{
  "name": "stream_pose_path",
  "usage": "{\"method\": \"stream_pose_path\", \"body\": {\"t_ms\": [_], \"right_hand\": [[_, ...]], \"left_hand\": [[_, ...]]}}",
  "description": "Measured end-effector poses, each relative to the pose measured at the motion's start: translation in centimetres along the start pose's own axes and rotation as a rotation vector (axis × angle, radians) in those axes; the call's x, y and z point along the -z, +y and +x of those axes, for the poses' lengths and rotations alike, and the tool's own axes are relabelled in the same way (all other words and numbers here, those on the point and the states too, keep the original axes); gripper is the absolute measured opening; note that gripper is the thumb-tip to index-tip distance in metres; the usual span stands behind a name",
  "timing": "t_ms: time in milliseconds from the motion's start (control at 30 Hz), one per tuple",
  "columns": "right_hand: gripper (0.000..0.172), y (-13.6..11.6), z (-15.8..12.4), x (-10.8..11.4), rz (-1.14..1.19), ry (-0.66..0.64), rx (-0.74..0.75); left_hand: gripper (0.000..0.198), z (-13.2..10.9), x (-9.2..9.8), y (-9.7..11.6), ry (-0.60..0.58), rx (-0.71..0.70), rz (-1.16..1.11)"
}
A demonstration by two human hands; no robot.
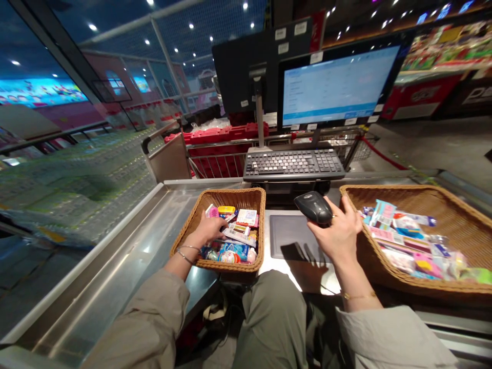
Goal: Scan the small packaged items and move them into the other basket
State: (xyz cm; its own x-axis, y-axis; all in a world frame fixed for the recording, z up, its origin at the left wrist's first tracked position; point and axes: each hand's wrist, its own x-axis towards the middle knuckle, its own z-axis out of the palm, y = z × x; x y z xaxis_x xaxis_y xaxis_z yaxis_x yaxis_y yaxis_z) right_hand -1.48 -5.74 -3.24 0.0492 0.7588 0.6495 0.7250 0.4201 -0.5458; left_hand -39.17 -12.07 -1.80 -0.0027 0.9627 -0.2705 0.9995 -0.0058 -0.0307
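Left hand (pixel 205 230): fingers pressed together on packets (pixel 240 230) in wicker basket (pixel 230 193); grip unclear.
Right hand (pixel 333 230): fingers curled around barcode scanner (pixel 313 207), beside second basket (pixel 384 192).

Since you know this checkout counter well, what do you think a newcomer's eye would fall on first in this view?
The glowing blue-white flat monitor stands out first, top centre, above a black keyboard. Below it, two woven wicker baskets full of small, brightly coloured packaged goods sit on either side of the person's hands. The right hand grips a black handheld scanner, while the left hand reaches into the left basket.
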Motion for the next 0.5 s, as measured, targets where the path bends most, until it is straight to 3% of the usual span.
{"method": "stream_pose_path", "body": {"t_ms": [133,500], "right_hand": [[0.049,0.1,-0.1,0.0,0.016,0.026,0.020],[0.044,0.0,0.0,0.2,0.006,0.042,0.013]], "left_hand": [[0.026,0.0,0.9,0.4,0.086,-0.046,0.024],[0.024,-0.1,3.7,0.9,0.493,-0.142,0.065]]}}
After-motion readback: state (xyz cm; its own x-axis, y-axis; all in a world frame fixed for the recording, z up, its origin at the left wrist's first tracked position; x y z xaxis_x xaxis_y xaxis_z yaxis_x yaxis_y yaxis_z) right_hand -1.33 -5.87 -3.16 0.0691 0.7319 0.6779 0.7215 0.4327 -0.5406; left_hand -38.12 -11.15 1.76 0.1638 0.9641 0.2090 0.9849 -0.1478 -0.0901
